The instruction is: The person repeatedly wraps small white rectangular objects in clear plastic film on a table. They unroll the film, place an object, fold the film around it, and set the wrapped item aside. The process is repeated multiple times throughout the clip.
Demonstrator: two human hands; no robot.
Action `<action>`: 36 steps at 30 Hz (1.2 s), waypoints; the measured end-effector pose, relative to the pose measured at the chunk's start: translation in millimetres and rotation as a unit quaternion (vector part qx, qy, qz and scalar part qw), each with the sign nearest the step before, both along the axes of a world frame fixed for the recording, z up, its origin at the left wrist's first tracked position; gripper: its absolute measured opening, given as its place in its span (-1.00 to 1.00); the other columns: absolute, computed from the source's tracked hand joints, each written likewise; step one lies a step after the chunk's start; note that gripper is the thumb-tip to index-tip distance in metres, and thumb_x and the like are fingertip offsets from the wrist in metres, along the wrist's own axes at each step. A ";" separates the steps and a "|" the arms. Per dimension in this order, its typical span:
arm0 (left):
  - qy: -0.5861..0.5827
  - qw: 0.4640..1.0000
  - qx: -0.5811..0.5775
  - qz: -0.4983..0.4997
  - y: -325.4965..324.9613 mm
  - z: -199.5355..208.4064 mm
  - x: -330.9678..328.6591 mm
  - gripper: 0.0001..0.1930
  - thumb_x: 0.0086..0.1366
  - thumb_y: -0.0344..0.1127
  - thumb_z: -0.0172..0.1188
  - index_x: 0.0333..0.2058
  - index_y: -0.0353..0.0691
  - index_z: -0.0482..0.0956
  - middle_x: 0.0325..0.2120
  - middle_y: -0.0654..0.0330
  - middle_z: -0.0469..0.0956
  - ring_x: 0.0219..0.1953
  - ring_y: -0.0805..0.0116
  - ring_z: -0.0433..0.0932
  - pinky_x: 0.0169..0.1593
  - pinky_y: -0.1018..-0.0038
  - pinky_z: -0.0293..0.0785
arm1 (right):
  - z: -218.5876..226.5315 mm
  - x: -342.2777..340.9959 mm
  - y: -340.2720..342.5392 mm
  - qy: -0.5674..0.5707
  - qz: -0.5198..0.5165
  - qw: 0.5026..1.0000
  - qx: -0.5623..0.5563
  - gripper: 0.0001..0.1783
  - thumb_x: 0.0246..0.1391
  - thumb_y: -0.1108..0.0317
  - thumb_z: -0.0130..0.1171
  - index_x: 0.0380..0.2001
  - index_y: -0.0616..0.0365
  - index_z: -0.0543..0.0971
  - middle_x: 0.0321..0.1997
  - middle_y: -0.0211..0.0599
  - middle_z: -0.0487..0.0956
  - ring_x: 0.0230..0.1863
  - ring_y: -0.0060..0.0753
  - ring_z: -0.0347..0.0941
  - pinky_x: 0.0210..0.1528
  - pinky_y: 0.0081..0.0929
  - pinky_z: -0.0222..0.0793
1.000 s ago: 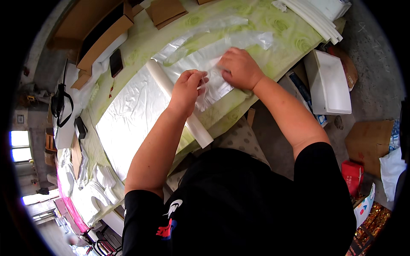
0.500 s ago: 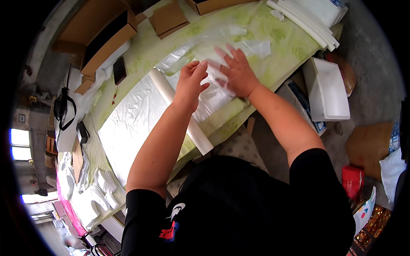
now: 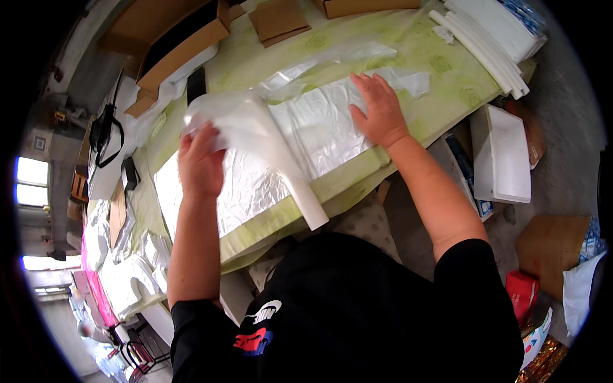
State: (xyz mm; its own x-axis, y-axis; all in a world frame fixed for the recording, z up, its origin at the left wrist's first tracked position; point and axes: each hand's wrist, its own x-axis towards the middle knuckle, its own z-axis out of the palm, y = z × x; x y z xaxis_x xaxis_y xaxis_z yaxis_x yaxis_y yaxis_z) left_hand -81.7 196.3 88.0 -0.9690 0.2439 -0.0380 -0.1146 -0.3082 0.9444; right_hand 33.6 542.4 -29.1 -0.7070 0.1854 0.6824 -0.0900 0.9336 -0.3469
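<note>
My left hand (image 3: 203, 163) is raised at the left, its fingers closed on the edge of a thin translucent plastic sheet (image 3: 237, 121) and slightly blurred. That sheet trails over a long white roll (image 3: 295, 182) lying slantwise across the table. Under the roll, silvery plastic film (image 3: 319, 127) spreads flat and wrinkled to both sides. On the film's right part rests my right hand (image 3: 381, 113), fingers stretched and thumb apart, with nothing in it. More clear plastic (image 3: 332, 59) lies crumpled just beyond.
A green patterned cloth (image 3: 440, 64) covers the table. At the back left are an open cardboard box (image 3: 185, 51) and a dark phone (image 3: 196, 86); flat cardboard (image 3: 279, 20) lies beyond. White tubes (image 3: 482, 51) lie far right. A white foam box (image 3: 503, 153) stands off the right edge.
My left hand has swung left, drawing the translucent sheet across the roll. My right hand has shifted slightly right and come down onto the film. The whole view has turned a little.
</note>
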 end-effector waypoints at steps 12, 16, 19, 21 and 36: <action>0.269 0.764 -0.556 0.187 -133.0 -88.6 -10.9 -0.26 0.18 -0.45 0.37 0.34 -0.17 0.34 0.16 0.02 0.45 0.22 0.09 0.42 0.27 0.23 0.39 | -1.4 -1.2 0.4 -0.023 -0.001 1.000 -0.001 -0.43 0.01 0.33 0.33 0.15 0.09 0.55 0.06 -0.13 0.63 0.18 0.07 0.46 0.29 -0.09 0.36; 0.398 0.818 -0.415 0.021 -56.5 -77.9 19.5 -0.39 0.20 -0.59 0.28 0.25 -0.21 0.41 0.21 0.00 0.43 0.28 0.03 0.40 0.35 0.22 0.32 | -2.6 -0.3 4.7 -0.037 -0.018 0.999 0.001 -0.48 0.02 0.35 0.32 0.11 0.10 0.58 0.03 -0.12 0.65 0.15 0.07 0.48 0.26 -0.09 0.38; 0.312 0.865 -0.385 -0.073 -20.8 -89.1 46.3 -0.34 0.28 -0.48 0.23 0.36 -0.23 0.31 0.24 -0.07 0.45 0.33 -0.07 0.37 0.39 0.15 0.30 | -3.8 -1.3 5.2 -0.055 -0.018 0.998 0.012 -0.50 0.02 0.35 0.32 0.09 0.11 0.58 0.03 -0.11 0.65 0.13 0.07 0.49 0.25 -0.10 0.39; 0.365 0.808 -0.456 -0.080 -15.3 -105.8 47.0 -0.33 0.30 -0.41 0.17 0.40 -0.20 0.26 0.26 -0.08 0.43 0.34 -0.08 0.35 0.45 0.08 0.18 | -7.9 -2.1 9.3 -0.046 -0.008 0.999 0.020 -0.51 0.01 0.35 0.32 0.08 0.09 0.59 0.02 -0.12 0.64 0.14 0.08 0.47 0.24 -0.08 0.38; 0.423 0.754 -0.474 -0.167 -32.6 -64.1 34.4 -0.39 0.23 -0.46 0.12 0.29 0.03 0.46 0.41 -0.04 0.26 0.49 -0.18 0.08 0.51 0.07 0.09 | 54.7 42.7 -178.7 -0.129 0.335 0.917 -0.173 -0.57 0.12 0.32 0.33 0.08 0.07 0.60 -0.04 -0.15 0.65 0.17 0.07 0.48 0.25 -0.15 0.42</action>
